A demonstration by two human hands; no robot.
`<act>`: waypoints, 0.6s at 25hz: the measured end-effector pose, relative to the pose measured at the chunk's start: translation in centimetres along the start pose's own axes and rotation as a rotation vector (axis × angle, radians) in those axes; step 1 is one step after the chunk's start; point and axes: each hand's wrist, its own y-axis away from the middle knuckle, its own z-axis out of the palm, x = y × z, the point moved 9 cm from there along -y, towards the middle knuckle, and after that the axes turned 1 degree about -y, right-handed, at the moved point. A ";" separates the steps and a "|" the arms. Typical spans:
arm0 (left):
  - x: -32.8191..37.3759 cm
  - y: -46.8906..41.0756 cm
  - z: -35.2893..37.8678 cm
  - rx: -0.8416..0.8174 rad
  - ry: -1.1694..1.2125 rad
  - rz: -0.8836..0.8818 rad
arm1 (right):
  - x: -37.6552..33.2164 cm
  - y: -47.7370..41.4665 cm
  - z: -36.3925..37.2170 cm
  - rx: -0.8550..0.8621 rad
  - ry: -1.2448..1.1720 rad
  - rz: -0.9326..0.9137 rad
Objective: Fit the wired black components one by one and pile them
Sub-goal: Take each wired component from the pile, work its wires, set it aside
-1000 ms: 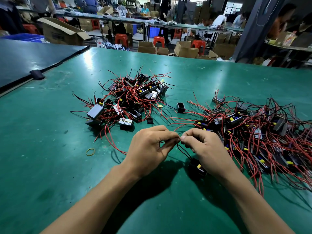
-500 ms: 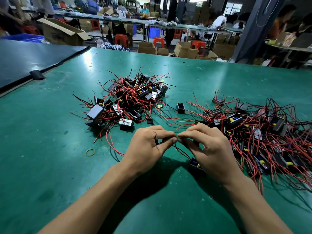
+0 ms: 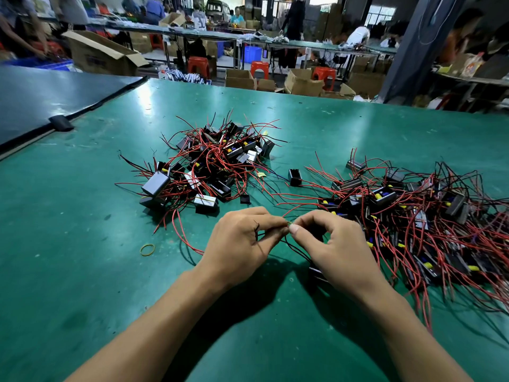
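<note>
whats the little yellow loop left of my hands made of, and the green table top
Yellow loop: likely a rubber band; thin, matte, lying limp in a slightly uneven ring. Green table top: looks like a smooth rubbery or vinyl mat, semi-gloss, with soft light glare and scuffs; exact material unclear.

green table (image 3: 82, 244), red stools (image 3: 198, 64), cardboard boxes (image 3: 102, 55), dark pillar (image 3: 413, 48) behind.

Bright, even light comes from overhead. It leaves pale glare patches on the far side of the glossy green worktop (image 3: 358, 128) and soft dark shadows under the left hand (image 3: 242, 244), the right hand (image 3: 334, 250) and both forearms. The thin black wires (image 3: 298, 250) they pinch look sharp. The hall behind is soft and slightly blurred. The dark pillar (image 3: 413, 45) leans with wide-angle bending, and the far windows (image 3: 381, 12) are washed out.
</note>
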 end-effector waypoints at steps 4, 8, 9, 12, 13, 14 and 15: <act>-0.3 -0.1 -0.1 -0.022 0.025 -0.023 | -2.4 0.5 -0.2 0.023 0.322 -0.359; -0.6 -0.1 0.1 -0.060 0.049 -0.048 | -3.1 1.0 -0.6 0.102 0.399 -0.508; -0.6 -0.1 0.0 -0.059 0.049 -0.054 | -3.1 1.0 -0.6 0.102 0.405 -0.514; -0.7 -0.1 0.0 -0.066 0.045 -0.052 | -3.0 0.7 -0.4 0.084 0.436 -0.470; -0.6 -0.1 0.0 -0.067 0.042 -0.047 | -2.9 0.6 -0.3 0.075 0.435 -0.435; -0.5 -0.1 0.0 -0.064 0.040 -0.040 | -2.7 0.6 -0.2 0.063 0.414 -0.383; -0.3 -0.2 0.0 -0.057 0.034 -0.029 | -2.4 0.5 -0.1 0.052 0.369 -0.318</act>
